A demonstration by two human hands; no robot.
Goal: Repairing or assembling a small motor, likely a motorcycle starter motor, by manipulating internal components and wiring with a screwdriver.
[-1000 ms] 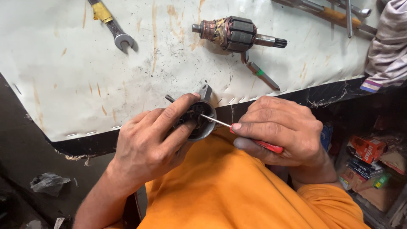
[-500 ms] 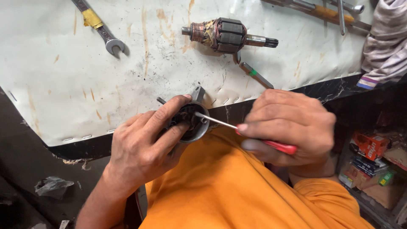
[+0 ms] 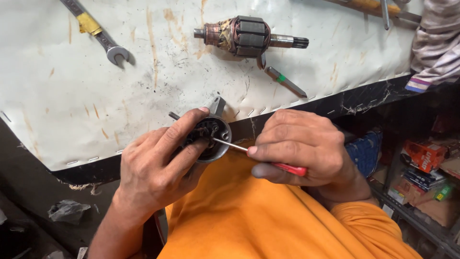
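Head view shows your left hand wrapped around a small round motor end housing, its grip closed on the rim just in front of the table edge, above your orange shirt. Your right hand has its grip closed on a red-handled screwdriver, the thin shaft reaching into the housing's open face. The housing looks like rigid metal, light enough for one hand, probably greasy, so hold it by the outer rim and keep your fingers off the small inner parts. On the table lie a motor armature, a spanner and a second screwdriver.
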